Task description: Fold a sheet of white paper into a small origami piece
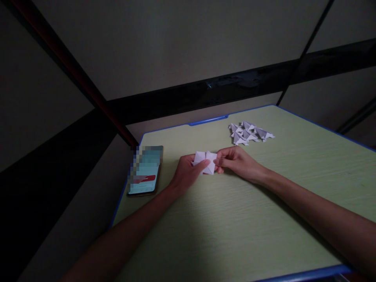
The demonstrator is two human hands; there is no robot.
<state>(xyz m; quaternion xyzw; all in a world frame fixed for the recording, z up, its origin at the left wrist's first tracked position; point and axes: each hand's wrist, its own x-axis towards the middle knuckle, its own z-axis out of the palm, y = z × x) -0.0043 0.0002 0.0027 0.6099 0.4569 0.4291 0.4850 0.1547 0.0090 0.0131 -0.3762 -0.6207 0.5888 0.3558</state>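
Note:
A small piece of folded white paper (209,168) with visible crease lines is held between both hands, over the middle of the table. My left hand (188,169) grips its left side, the thumb lying across the front face. With thumb and fingers pinched together, my right hand (235,161) holds the paper's right edge. The fingers behind the paper are partly hidden. Beyond my right hand, several folded paper figures (248,133) with pointed parts lie grouped on the table.
The pale green table (299,172) has a blue rim and a blue handle-like piece (208,120) at its far edge. A lit smartphone (147,172) lies near the left edge, its screen partly pixelated. Light panels with a dark band (182,92) stand behind the table.

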